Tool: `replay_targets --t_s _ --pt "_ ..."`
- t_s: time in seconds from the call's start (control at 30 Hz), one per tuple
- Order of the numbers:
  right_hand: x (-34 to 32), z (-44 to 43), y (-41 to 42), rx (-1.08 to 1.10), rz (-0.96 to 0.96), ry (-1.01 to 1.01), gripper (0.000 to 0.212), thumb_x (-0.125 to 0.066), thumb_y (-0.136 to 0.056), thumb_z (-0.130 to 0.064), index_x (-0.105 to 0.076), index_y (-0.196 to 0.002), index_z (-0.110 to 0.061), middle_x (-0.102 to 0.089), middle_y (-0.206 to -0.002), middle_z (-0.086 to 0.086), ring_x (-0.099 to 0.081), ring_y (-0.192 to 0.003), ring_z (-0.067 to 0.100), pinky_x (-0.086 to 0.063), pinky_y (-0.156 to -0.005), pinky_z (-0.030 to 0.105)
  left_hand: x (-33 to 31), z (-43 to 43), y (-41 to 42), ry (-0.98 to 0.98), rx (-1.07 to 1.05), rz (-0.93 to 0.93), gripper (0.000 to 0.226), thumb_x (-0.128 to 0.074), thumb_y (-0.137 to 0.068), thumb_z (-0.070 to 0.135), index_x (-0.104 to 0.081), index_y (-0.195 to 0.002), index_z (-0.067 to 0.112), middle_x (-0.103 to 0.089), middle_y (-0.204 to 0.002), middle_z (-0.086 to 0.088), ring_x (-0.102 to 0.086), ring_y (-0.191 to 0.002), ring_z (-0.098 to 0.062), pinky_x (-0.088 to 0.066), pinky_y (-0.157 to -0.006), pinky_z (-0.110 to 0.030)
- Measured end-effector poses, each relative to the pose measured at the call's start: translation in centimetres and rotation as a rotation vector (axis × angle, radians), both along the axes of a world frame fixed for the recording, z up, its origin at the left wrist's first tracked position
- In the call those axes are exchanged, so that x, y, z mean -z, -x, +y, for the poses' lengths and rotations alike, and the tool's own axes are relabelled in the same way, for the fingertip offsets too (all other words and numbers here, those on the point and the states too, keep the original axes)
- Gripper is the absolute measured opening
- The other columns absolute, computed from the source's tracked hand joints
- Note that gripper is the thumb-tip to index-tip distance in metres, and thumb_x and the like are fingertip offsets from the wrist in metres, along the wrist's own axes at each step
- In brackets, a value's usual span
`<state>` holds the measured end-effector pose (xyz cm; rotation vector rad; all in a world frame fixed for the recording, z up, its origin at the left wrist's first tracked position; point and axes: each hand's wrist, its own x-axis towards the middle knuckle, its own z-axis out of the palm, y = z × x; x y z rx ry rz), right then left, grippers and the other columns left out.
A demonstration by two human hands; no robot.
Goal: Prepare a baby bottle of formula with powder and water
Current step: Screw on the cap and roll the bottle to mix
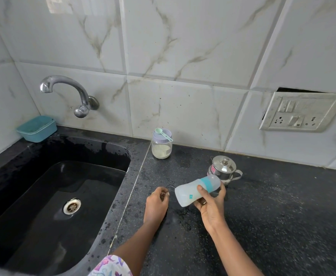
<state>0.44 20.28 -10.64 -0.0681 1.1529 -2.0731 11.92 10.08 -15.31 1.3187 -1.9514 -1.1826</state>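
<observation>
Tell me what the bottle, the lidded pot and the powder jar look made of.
The bottle: probably frosted translucent plastic, cloudy see-through wall. The lidded pot: polished steel, given its mirror-like reflections. The powder jar: clear glass or plastic, cannot tell which; powder shows through.

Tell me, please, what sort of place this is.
Most likely a home kitchen: a black sink with a wall tap, a dark stone countertop against a tiled wall, with a steel pot and a jar of powder on it. The right hand holds a baby bottle.
</observation>
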Motion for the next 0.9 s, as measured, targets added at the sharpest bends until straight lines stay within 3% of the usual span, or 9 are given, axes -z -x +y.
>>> replay_targets --t_s 0.13,0.27,0.43,0.57,0.7,0.9 --pt "0.18 -0.13 0.14 0.063 -0.061 0.052 0.060 -0.059 -0.086 0.003 -0.038 -0.127 -0.035 -0.054 -0.117 0.004 -0.059 -0.102 0.023 -0.059 -0.072 0.044 0.14 -0.01 -0.05 -0.006 0.002 0.003 0.013 -0.054 -0.093 0.021 -0.061 -0.101 0.016 -0.064 -0.086 0.004 -0.059 -0.081 -0.010 -0.043 -0.071 -0.020" --pt "-0.21 0.10 -0.10 -0.027 0.032 -0.001 0.072 -0.061 -0.081 0.009 -0.036 -0.131 -0.036 -0.057 -0.110 0.007 -0.061 -0.101 0.024 -0.056 -0.075 0.046 0.16 -0.04 -0.01 -0.005 0.003 0.005 0.011 -0.054 -0.092 0.020 -0.062 -0.100 0.016 -0.064 -0.084 0.004 -0.059 -0.080 -0.010 -0.043 -0.070 -0.019" --pt "0.05 -0.20 -0.03 0.071 -0.047 0.043 0.065 -0.061 -0.084 0.004 -0.037 -0.130 -0.036 -0.053 -0.121 0.007 -0.059 -0.103 0.024 -0.059 -0.066 0.041 0.20 -0.01 -0.04 0.001 0.008 0.008 0.009 -0.054 -0.092 0.020 -0.061 -0.098 0.017 -0.064 -0.084 0.004 -0.060 -0.080 -0.012 -0.046 -0.070 -0.020" --pt "-0.26 -0.04 -0.12 -0.020 0.019 0.008 0.074 -0.062 -0.080 0.008 -0.035 -0.134 -0.035 -0.057 -0.112 0.007 -0.060 -0.103 0.025 -0.059 -0.070 0.042 0.14 -0.08 0.03 0.003 0.006 0.004 0.009 -0.054 -0.092 0.020 -0.061 -0.098 0.017 -0.064 -0.084 0.003 -0.060 -0.081 -0.012 -0.048 -0.072 -0.023" --pt "-0.08 -0.19 0.12 0.064 -0.062 0.062 0.064 -0.060 -0.085 0.004 -0.037 -0.131 -0.033 -0.054 -0.118 0.006 -0.058 -0.107 0.026 -0.060 -0.067 0.041 0.14 -0.01 0.03 0.006 0.006 0.005 0.010 -0.054 -0.092 0.021 -0.061 -0.098 0.017 -0.065 -0.084 0.003 -0.060 -0.080 -0.011 -0.048 -0.072 -0.023" --pt "-0.37 0.01 0.18 0.005 0.002 0.004 0.074 -0.062 -0.081 0.007 -0.034 -0.136 -0.034 -0.056 -0.116 0.008 -0.060 -0.103 0.026 -0.056 -0.072 0.044 0.20 -0.04 -0.03 0.013 0.005 0.002 0.011 -0.054 -0.092 0.021 -0.062 -0.099 0.016 -0.064 -0.084 0.004 -0.060 -0.080 -0.011 -0.047 -0.072 -0.022"
